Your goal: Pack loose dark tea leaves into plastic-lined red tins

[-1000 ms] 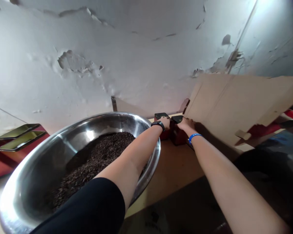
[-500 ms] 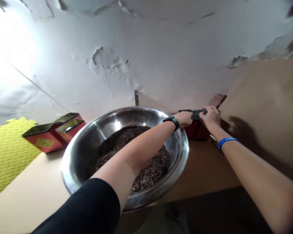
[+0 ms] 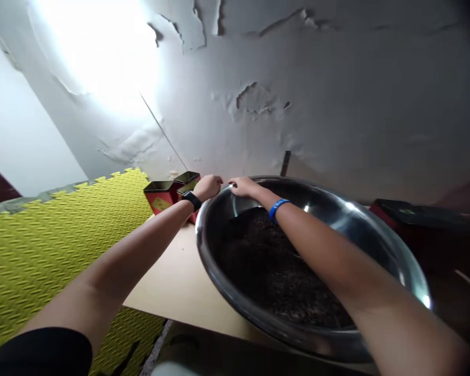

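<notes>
1. My left hand (image 3: 207, 187) is at the far rim of the wide stainless steel bowl (image 3: 348, 222), just beside the red tins (image 3: 160, 197). Its fingers curl away from view, so I can't tell whether it holds anything or how far it is open.
2. My right hand (image 3: 244, 186) lies flat and open, fingertips at that same rim and close to my left hand. I see nothing in it.
3. The dark flakes (image 3: 278, 271), which look like dried tea leaves, fill the bottom of the bowl, below both hands and out of their reach for now. Shadow hides their surface detail.
4. The bowl sits near the right end of the pale tabletop (image 3: 172, 271), its rim seeming to cross the near edge. Its high wall appears to be what keeps the loose flakes together.
5. My right forearm crosses over the bowl, probably because the bowl lies between me and the far rim.
6. The tins stand grouped at the tabletop's far edge, with a yellow foam mat (image 3: 58, 250) to the left.
</notes>
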Demonstrator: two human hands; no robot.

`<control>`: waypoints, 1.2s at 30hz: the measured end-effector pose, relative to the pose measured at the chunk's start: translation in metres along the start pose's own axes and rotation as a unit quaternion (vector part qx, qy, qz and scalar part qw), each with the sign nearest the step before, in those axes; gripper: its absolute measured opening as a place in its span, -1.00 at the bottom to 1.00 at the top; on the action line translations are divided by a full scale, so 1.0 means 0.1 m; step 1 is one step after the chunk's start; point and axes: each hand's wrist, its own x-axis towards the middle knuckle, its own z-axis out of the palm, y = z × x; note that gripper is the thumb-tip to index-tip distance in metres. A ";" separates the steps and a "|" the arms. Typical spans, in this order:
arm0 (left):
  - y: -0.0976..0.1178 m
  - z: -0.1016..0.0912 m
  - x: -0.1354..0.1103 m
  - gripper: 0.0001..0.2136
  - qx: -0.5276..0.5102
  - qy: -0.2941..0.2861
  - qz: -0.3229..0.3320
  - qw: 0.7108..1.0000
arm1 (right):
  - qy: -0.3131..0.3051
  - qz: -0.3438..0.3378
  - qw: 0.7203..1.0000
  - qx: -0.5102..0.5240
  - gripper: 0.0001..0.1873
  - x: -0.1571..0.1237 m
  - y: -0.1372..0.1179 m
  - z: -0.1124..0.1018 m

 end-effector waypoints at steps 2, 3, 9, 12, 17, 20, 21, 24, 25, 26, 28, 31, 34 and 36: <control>-0.45 -0.02 -0.30 -0.75 0.035 0.002 -0.059 0.998 | -0.022 -0.030 0.999 -0.024 -0.50 0.35 -0.35 0.21; -0.61 -0.01 -0.43 -0.75 0.043 0.004 -0.070 0.997 | -0.028 -0.040 0.998 -0.038 -0.47 0.50 -0.50 0.30; -0.92 0.12 -0.85 -0.68 0.093 0.022 -0.093 0.991 | -0.096 -0.043 0.987 -0.118 -0.63 0.92 -1.02 0.68; -0.98 0.04 -0.86 -0.75 0.096 -0.004 -0.099 0.990 | -0.081 -0.057 0.984 -0.148 -0.75 0.90 -1.12 0.66; -0.82 -0.46 -0.74 -0.79 0.091 0.082 -0.058 0.991 | 0.006 -0.084 0.982 -0.167 -0.71 0.70 -1.10 0.15; -0.39 -0.85 -0.60 -0.78 0.081 0.202 -0.015 0.976 | 0.132 -0.095 0.972 -0.168 -0.70 0.42 -0.95 -0.35; -0.21 -0.94 -0.55 -0.78 0.067 0.225 0.001 0.972 | 0.188 -0.104 0.962 -0.170 -0.71 0.29 -0.87 -0.51; 0.32 -1.03 -0.36 -0.79 0.015 0.212 0.053 0.976 | 0.251 -0.084 0.946 -0.188 -0.73 -0.16 -0.48 -0.85; 0.48 -0.97 -0.28 -0.79 0.001 0.190 0.076 0.979 | 0.242 -0.070 0.947 -0.198 -0.73 -0.32 -0.31 -0.90; 0.62 -0.87 -0.19 -0.79 -0.011 0.160 0.103 0.982 | 0.227 -0.052 0.950 -0.209 -0.75 -0.48 -0.12 -0.90; 0.87 -0.58 0.00 -0.79 -0.027 0.090 0.160 0.983 | 0.184 -0.016 0.954 -0.238 -0.76 -0.78 0.25 -0.81; 1.16 -0.04 0.26 -0.79 -0.012 -0.015 0.228 0.974 | 0.084 0.029 0.962 -0.259 -0.77 -1.15 0.73 -0.56; 1.39 0.41 0.36 -0.81 -0.003 -0.100 0.271 0.957 | -0.006 0.051 0.975 -0.218 -0.81 -1.41 1.01 -0.37; 1.49 0.60 0.34 -0.80 -0.009 -0.129 0.296 0.946 | -0.045 0.058 0.981 -0.179 -0.80 -1.50 1.12 -0.33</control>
